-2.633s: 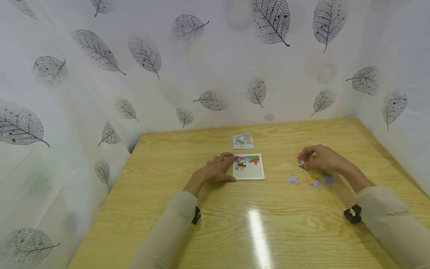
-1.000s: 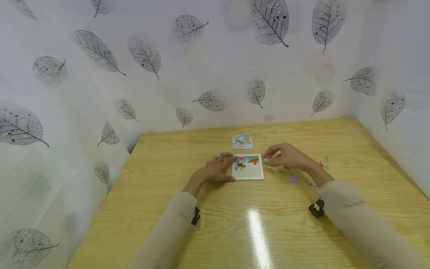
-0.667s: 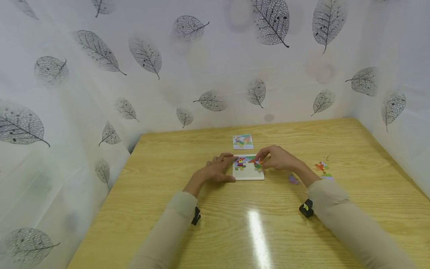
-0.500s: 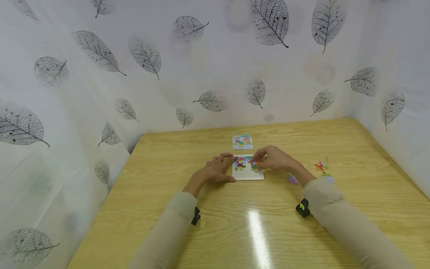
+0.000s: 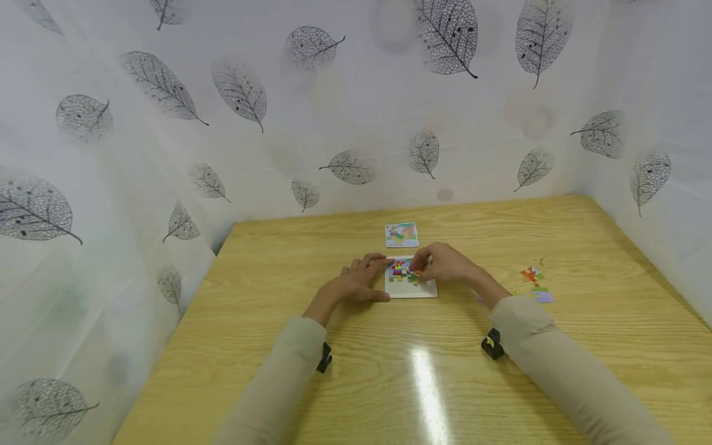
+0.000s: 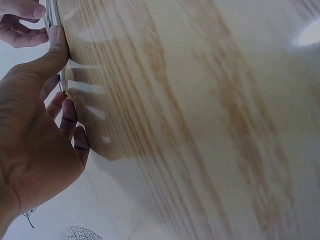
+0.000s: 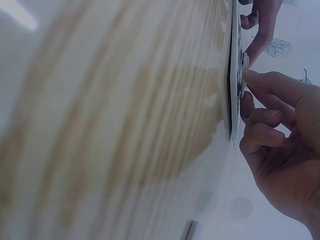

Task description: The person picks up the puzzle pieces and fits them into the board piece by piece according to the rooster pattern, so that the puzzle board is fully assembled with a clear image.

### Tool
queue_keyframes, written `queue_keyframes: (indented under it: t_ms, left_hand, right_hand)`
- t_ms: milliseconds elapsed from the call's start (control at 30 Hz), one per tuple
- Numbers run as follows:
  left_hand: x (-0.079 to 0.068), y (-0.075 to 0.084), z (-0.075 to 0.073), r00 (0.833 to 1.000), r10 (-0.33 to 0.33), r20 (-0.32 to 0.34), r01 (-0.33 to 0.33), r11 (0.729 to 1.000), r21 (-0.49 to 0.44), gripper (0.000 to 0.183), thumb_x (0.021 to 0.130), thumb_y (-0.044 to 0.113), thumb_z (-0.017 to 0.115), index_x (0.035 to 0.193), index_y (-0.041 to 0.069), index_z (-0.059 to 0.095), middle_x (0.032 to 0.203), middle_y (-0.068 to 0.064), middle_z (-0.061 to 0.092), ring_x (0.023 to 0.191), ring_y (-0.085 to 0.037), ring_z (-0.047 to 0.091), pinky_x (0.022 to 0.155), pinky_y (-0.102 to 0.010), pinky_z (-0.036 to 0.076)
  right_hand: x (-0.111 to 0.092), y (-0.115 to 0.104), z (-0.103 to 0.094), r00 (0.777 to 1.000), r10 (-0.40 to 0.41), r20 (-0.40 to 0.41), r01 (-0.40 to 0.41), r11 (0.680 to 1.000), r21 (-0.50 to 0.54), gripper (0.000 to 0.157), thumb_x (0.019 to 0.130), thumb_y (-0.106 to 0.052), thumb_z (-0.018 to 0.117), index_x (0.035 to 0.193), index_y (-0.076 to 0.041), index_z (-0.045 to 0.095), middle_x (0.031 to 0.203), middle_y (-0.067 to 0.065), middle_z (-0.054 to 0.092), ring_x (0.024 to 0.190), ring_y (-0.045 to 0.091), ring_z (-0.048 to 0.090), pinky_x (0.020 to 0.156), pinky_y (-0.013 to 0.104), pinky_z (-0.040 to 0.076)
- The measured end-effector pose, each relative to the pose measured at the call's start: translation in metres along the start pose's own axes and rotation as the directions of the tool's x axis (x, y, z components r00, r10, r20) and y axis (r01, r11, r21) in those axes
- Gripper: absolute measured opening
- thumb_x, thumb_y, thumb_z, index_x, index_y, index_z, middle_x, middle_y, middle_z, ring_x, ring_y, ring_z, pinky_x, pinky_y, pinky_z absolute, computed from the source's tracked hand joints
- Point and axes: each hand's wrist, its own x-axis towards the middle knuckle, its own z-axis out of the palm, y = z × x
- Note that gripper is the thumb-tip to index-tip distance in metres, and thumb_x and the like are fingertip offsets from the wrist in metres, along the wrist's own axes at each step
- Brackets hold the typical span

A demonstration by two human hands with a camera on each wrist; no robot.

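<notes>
On the wood-grain table (image 5: 389,364), our white puzzle tray (image 5: 408,293) sat flat, with some colourful fitted pieces (image 5: 397,271) up around its 10 o'clock. We had our left hand (image 5: 358,283) at the tray's 9 o'clock, thumb and forefinger spread apart, both touching the edge. Our right hand (image 5: 446,263) was over the 2 o'clock side, thumb and forefinger pinching a small greenish puzzle piece (image 5: 412,278); we honestly couldn't tell if that piece touched the tray. Just beyond the tray at 12 o'clock we had a picture card (image 5: 401,235). Well off toward 3 o'clock lay an orange piece (image 5: 529,274) and a green-and-lilac piece (image 5: 542,295), near each other.
</notes>
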Motion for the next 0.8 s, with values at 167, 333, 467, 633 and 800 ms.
queue_keyframes:
  t_ms: [167, 333, 467, 633, 800]
  left_hand:
    - [0.0021, -0.0010, 0.0012, 1.000, -0.006, 0.002, 0.006, 1.000, -0.003, 0.088, 0.097, 0.047, 0.070, 0.167, 0.026, 0.022, 0.172, -0.005, 0.016, 0.147, -0.039, 0.030, 0.114, -0.062, 0.031]
    - [0.0039, -0.0023, 0.0029, 1.000, -0.010, 0.005, 0.010, 1.000, -0.008, 0.088, 0.097, 0.047, 0.070, 0.167, 0.028, 0.021, 0.172, -0.004, 0.015, 0.148, -0.040, 0.029, 0.115, -0.064, 0.029]
    - [0.0034, -0.0017, 0.0021, 1.000, -0.002, 0.004, 0.002, 1.000, -0.018, 0.087, 0.098, 0.046, 0.070, 0.167, 0.027, 0.022, 0.171, -0.004, 0.015, 0.148, -0.039, 0.028, 0.115, -0.065, 0.028]
    - [0.0016, -0.0007, 0.0007, 1.000, 0.006, 0.002, -0.006, 1.000, -0.020, 0.087, 0.098, 0.046, 0.070, 0.167, 0.026, 0.022, 0.171, -0.005, 0.016, 0.147, -0.039, 0.030, 0.115, -0.065, 0.029]
    - [0.0014, -0.0016, 0.0011, 1.000, 0.005, 0.007, -0.005, 1.000, -0.023, 0.087, 0.097, 0.046, 0.071, 0.167, 0.027, 0.022, 0.171, -0.004, 0.016, 0.147, -0.039, 0.029, 0.115, -0.065, 0.029]
  right_hand:
    - [0.0029, -0.0029, 0.0018, 1.000, 0.006, -0.013, -0.006, 1.000, -0.001, 0.017, 0.088, -0.007, 0.080, 0.105, -0.006, 0.079, 0.107, 0.005, 0.076, 0.105, 0.026, 0.067, 0.097, 0.048, 0.053]
    - [0.0044, -0.0057, 0.0032, 1.000, 0.007, -0.022, -0.007, 1.000, -0.017, 0.017, 0.087, -0.007, 0.080, 0.104, -0.006, 0.079, 0.105, 0.005, 0.077, 0.106, 0.027, 0.068, 0.098, 0.049, 0.053]
    - [0.0052, -0.0073, 0.0049, 1.000, 0.009, -0.030, -0.009, 1.000, -0.024, 0.016, 0.086, -0.005, 0.080, 0.102, -0.006, 0.079, 0.104, 0.005, 0.076, 0.103, 0.026, 0.066, 0.096, 0.048, 0.053]
    - [0.0073, -0.0080, 0.0071, 0.999, -0.004, -0.037, 0.002, 1.000, -0.031, 0.016, 0.085, -0.002, 0.081, 0.101, -0.004, 0.079, 0.102, 0.007, 0.076, 0.100, 0.026, 0.066, 0.093, 0.046, 0.054]
    - [0.0083, -0.0080, 0.0085, 0.999, -0.017, -0.035, 0.016, 0.999, -0.045, 0.016, 0.083, 0.000, 0.080, 0.099, -0.002, 0.078, 0.099, 0.008, 0.075, 0.096, 0.024, 0.064, 0.089, 0.043, 0.054]
